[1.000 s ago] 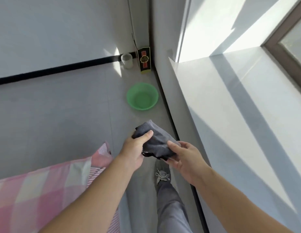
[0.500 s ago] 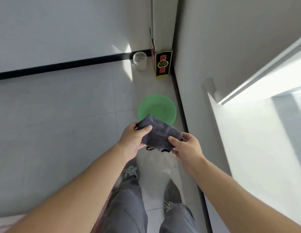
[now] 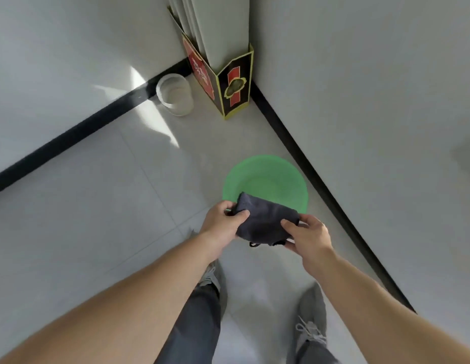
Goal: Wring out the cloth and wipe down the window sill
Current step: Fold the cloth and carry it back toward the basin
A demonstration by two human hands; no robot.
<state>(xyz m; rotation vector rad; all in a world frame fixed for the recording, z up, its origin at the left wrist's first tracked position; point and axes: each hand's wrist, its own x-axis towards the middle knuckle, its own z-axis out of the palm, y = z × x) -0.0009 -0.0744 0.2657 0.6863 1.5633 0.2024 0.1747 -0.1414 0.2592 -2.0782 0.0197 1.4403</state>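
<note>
We held the folded dark grey cloth (image 3: 265,222) above the green basin (image 3: 265,177), left hand (image 3: 220,227) and right hand (image 3: 307,235) fingers gripping its ends.

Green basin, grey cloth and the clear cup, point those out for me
green basin (image 3: 268,177): head view, inside bottom.
grey cloth (image 3: 265,222): head view, middle of the fold.
clear cup (image 3: 176,94): head view, its inside.

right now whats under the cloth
Beneath the dark cloth, held by both hands, sits the green basin on the floor. The cloth covers its near rim; whether it holds water is unclear.
</note>
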